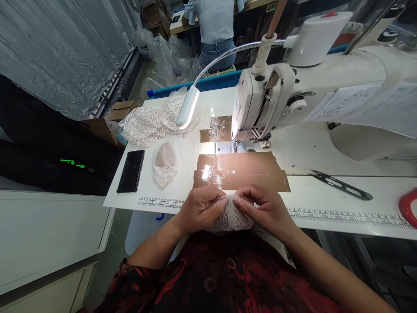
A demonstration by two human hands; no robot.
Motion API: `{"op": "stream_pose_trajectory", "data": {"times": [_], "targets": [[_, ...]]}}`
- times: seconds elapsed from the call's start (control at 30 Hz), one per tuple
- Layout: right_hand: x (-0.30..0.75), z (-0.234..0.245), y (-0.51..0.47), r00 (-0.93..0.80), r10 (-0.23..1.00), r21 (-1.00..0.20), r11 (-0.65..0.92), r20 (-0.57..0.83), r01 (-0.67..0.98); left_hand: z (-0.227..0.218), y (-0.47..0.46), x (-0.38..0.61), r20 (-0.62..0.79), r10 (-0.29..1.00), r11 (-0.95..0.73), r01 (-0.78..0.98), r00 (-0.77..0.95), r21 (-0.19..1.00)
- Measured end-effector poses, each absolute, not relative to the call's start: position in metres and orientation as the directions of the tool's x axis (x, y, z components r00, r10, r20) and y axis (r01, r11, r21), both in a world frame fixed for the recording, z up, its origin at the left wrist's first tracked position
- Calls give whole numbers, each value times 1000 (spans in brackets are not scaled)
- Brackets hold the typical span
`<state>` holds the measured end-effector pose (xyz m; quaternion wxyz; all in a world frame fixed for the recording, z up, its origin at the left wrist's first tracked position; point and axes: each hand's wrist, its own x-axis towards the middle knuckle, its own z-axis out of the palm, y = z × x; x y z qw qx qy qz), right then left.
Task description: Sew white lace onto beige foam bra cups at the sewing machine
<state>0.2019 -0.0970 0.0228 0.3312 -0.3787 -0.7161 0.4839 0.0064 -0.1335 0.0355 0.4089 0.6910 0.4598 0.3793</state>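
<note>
My left hand (199, 208) and my right hand (262, 206) meet at the near edge of the white sewing table (182, 143), both pinching one piece of white lace fabric (230, 217). The lace bunches between my fingers and hangs down toward my lap. Just beyond my hands lie strips of brown tape (241, 171) on the table, under the needle of the white sewing machine (293, 95). A folded lace piece (165, 165) rests to the left of the tape.
A pile of lace pieces (153, 121) sits at the far left beneath a gooseneck lamp (188, 106). A black phone (131, 171) lies at the left edge. Thread snips (342, 184) and a red handle (408, 206) lie right. A person (215, 26) stands beyond.
</note>
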Motion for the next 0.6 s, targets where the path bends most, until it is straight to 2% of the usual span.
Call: {"op": "stream_pose_trajectory", "data": {"times": [0.17,0.33,0.6], "targets": [[200,30,-92,-569,817,-952,239,91,192,32,-134,9,154,951,-243,338,270,909],[198,34,-93,-577,816,-945,217,37,246,33,-133,7,71,928,-186,289,367,939],[200,33,-93,-534,841,-991,-12,-81,131,34,-126,6,73,932,-166,239,354,957]]}}
